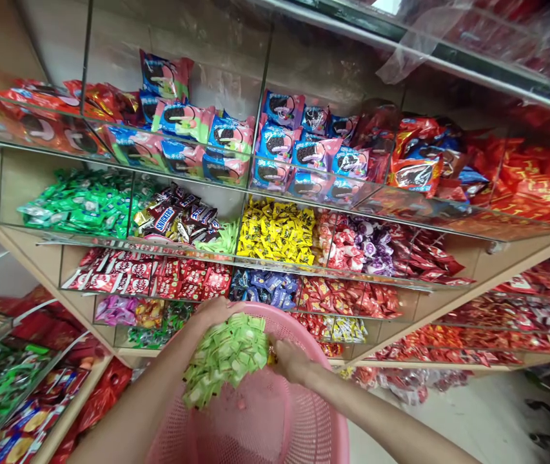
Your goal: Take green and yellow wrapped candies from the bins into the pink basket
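Observation:
A pink plastic basket (337, 412) is in front of me at the lower middle, below the shelves. Light green wrapped sweets (231, 351) lie in a heap at its far left side. My left hand (216, 312) is at the basket's far left rim, closed around the rim beside the heap. Inside the basket, to the right of the green sweets, is my right hand (288, 358), its fingers curled together. Something small and yellow shows by its fingertips, too unclear to name.
Glass-fronted shelves rise ahead with yellow sweets (277, 233), green sweets (81, 203), Snickers bars (164, 219) and blue cookie packs (275, 140). Another bin (8, 386) of packets stands at lower left. Bags (405, 380) lie on the floor at right.

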Demonstrator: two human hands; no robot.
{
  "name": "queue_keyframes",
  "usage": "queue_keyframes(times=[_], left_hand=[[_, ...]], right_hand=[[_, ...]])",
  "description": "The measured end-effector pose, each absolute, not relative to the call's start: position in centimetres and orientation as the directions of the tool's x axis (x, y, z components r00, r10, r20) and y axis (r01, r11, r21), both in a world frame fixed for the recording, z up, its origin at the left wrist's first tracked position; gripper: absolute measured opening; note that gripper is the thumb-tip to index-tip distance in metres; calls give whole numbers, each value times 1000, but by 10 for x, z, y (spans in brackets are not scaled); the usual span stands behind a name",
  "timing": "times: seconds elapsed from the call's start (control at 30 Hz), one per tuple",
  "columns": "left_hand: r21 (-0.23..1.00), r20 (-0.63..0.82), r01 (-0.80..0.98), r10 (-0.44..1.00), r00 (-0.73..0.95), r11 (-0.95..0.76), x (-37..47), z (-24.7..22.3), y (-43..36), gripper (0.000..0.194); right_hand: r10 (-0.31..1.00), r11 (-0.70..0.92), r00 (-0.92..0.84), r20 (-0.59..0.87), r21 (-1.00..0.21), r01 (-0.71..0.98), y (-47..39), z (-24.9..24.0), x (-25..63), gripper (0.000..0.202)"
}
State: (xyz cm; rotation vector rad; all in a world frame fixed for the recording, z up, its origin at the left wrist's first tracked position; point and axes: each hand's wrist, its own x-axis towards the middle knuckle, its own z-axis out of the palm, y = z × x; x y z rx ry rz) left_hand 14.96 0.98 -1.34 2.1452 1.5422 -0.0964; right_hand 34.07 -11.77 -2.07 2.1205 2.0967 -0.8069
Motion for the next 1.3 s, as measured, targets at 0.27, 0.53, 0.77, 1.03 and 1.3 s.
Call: queue_keyframes(times=[0.27, 0.53, 0.77, 1.03, 1.3], left_hand=[[327, -343, 922, 884, 318, -205, 147, -16, 9, 71], [344, -342, 919, 886, 312, -191, 145, -16, 10, 67], [329, -345, 922, 883, 318, -203, 145, -14, 9, 71], [334, -332, 918, 884, 328, -215, 145, -15, 9, 73], [339, -318, 918, 892, 320, -208, 143, -17, 9, 68]], right_hand=[[924, 42, -148, -352, -291, 956, -118, -32, 340, 54], [928, 14, -84, -364, -189, 982, -118, -27, 342, 27], [957, 48, -106, -271, -213, 976, -119, -36, 346, 32], [966, 40, -69, -247, -121, 992, -119, -30, 342, 31], [991, 129, -130, -1, -119, 984, -103, 44, 345, 23]])
